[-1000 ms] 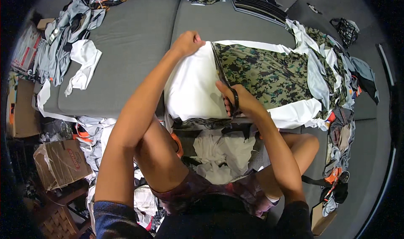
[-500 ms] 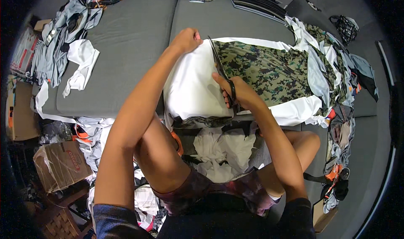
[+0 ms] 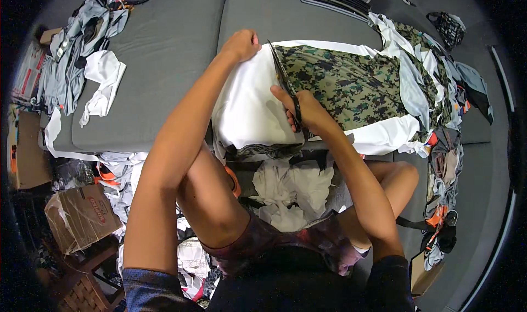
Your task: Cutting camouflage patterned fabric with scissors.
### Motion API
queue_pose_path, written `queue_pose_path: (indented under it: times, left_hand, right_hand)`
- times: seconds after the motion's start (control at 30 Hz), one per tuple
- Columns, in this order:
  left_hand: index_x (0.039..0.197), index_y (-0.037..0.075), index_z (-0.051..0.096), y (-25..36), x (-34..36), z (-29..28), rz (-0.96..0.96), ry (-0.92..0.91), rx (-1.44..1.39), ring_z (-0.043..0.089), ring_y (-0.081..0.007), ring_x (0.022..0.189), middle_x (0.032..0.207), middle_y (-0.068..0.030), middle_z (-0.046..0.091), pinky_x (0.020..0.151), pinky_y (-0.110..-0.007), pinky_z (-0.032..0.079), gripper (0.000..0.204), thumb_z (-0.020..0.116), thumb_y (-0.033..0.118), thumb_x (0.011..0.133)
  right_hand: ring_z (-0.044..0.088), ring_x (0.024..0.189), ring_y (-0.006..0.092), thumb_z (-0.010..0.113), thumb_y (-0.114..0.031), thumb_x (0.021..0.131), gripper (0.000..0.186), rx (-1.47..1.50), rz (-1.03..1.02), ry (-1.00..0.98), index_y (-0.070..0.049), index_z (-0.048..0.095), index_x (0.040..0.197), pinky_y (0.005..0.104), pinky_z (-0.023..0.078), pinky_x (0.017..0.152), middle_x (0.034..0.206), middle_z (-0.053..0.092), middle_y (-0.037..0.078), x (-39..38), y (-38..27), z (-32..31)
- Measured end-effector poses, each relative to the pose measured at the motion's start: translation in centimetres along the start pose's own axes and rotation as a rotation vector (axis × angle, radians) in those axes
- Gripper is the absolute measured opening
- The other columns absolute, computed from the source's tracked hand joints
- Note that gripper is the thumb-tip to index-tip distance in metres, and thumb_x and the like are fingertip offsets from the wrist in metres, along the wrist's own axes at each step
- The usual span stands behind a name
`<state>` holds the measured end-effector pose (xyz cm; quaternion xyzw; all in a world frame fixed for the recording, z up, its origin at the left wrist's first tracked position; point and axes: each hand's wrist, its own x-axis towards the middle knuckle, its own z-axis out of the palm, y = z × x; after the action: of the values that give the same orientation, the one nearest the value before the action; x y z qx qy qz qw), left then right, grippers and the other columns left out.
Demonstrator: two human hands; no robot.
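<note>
A camouflage-patterned fabric (image 3: pixel 340 87) with white edges lies on the grey cushioned surface. Its left part is folded over, so that a white underside (image 3: pixel 244 106) faces up. My right hand (image 3: pixel 307 114) is closed around the dark handles of a pair of scissors (image 3: pixel 283 77). The long blades point away from me along the line where white meets camouflage. At the far left corner of the white fabric, my left hand (image 3: pixel 242 45) has its fingers closed on the edge. How much cloth they pinch is hidden.
Fabric scraps (image 3: pixel 93 43) pile up at the far left, and more (image 3: pixel 420 73) heap at the right. A white scrap (image 3: pixel 103 81) lies on the left cushion. Dark flat pieces (image 3: pixel 335 1) are stacked at the back. Crumpled pale cloth (image 3: pixel 291 191) sits between my legs, a cardboard box (image 3: pixel 82 218) at lower left.
The whole view has shifted slightly, so the cloth and both hands appear a little higher. Both hands keep nearly the same places on the fabric and scissors.
</note>
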<state>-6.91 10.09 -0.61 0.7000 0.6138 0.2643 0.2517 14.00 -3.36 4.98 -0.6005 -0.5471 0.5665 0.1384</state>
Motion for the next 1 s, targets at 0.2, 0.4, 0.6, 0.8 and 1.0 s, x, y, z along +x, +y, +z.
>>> queue_pose_path:
  times: [0.2, 0.4, 0.6, 0.8, 1.0]
  left_hand:
    - [0.074, 0.009, 0.058, -0.4, 0.1, 0.2, -0.009, 0.010, 0.010, 0.059, -0.0248, 0.070, 0.074, -0.0072, 0.064, 0.072, -0.037, 0.048, 0.009, 0.064, 0.015, 0.077]
    - [0.075, 0.008, 0.060, -0.9, 0.5, 0.4, 0.006, -0.018, -0.035, 0.059, -0.0239, 0.069, 0.074, -0.0065, 0.064, 0.070, -0.036, 0.048, 0.009, 0.066, 0.015, 0.077]
    - [0.075, 0.007, 0.061, -0.9, -0.1, -0.7, -0.007, 0.000, 0.014, 0.059, -0.0227, 0.067, 0.072, -0.0061, 0.064, 0.068, -0.035, 0.048, 0.010, 0.068, 0.014, 0.075]
    - [0.073, 0.006, 0.060, -2.3, -0.8, -0.4, 0.002, 0.037, 0.030, 0.057, -0.0213, 0.063, 0.069, -0.0057, 0.063, 0.064, -0.034, 0.047, 0.008, 0.067, 0.011, 0.072]
    - [0.075, 0.006, 0.061, -3.0, -0.6, 0.4, -0.111, 0.052, -0.086, 0.054, -0.0209, 0.062, 0.065, -0.0059, 0.060, 0.062, -0.034, 0.046, 0.008, 0.065, 0.011, 0.070]
  right_hand:
    - [0.042, 0.037, 0.0138, 0.060, -0.056, 0.083, 0.060, 0.007, 0.009, 0.017, -0.004, 0.051, 0.055, 0.0259, 0.036, 0.038, 0.048, 0.045, 0.004, 0.1, 0.1, 0.3]
    - [0.046, 0.037, 0.0150, 0.062, -0.055, 0.083, 0.058, -0.006, -0.021, -0.005, -0.008, 0.048, 0.051, 0.0267, 0.037, 0.039, 0.045, 0.046, 0.004, 0.2, 0.8, -0.4]
    - [0.042, 0.040, 0.0117, 0.056, -0.052, 0.089, 0.053, 0.157, -0.066, -0.137, -0.008, 0.047, 0.061, 0.0248, 0.034, 0.041, 0.052, 0.045, 0.002, -2.5, 2.4, -3.4]
    - [0.042, 0.039, 0.0114, 0.056, -0.045, 0.091, 0.049, 0.105, -0.129, -0.042, -0.008, 0.047, 0.060, 0.0242, 0.032, 0.039, 0.051, 0.045, 0.002, -8.0, 5.3, -10.9]
    - [0.041, 0.036, 0.0120, 0.058, -0.041, 0.090, 0.048, 0.533, -0.301, 0.289, -0.009, 0.046, 0.057, 0.0242, 0.032, 0.038, 0.047, 0.044, 0.002, -9.2, 8.7, -15.3]
